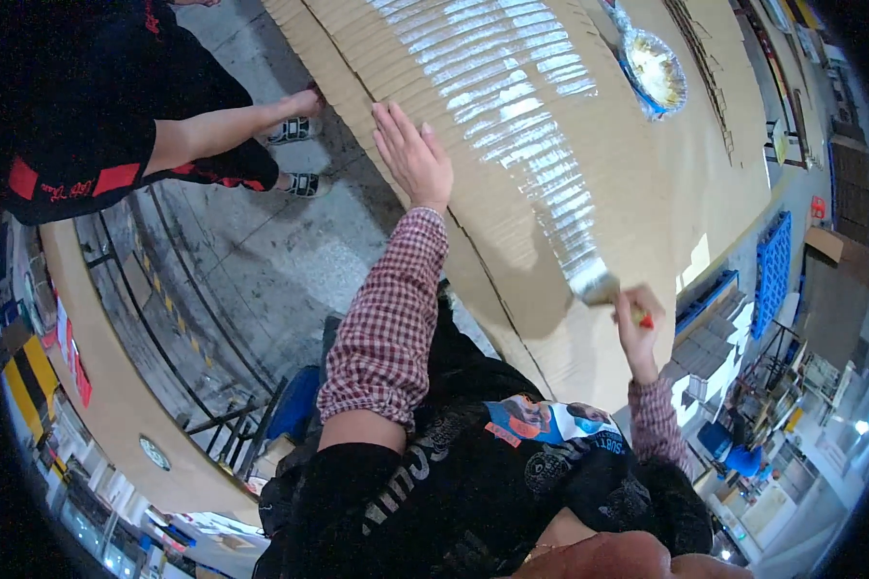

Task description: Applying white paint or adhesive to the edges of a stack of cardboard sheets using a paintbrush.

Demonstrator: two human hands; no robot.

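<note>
Right of centre, a white band that could smear or starve

Just right of the frame's centre, a brush (pixel 599 288) has its bristles at the lower end of a white band (pixel 556 181) on ribbed cardboard (pixel 637 183). The right hand (pixel 637 328) is closed round the handle, whose red end shows beside the fingers. The left hand (pixel 415 159), in the upper middle, lies open, palm down, fingers extended across a long crease (pixel 497 291) in the cardboard.

Starving looks the likelier fault. White sits in stripes with brown showing between them, so a brush carrying too little, or pressed too lightly, could leave gaps. The bowl (pixel 682 85) of pale paste (pixel 655 72) is at upper right, well apart from the bristles; an overloaded brush carried from it might drip on bare cardboard.

Smearing is the other worry. The left hand and its checked sleeve (pixel 386 309) lie to the left of the white; should that arm swing right, it could drag through, if the coat is wet, which its shine suggests but does not prove. The palm seems to steady the cardboard; if it slipped during a stroke, things might shift or flex at the crease. Another person's hand (pixel 304 104), near the cardboard's edge at upper left, could jog it.
</note>
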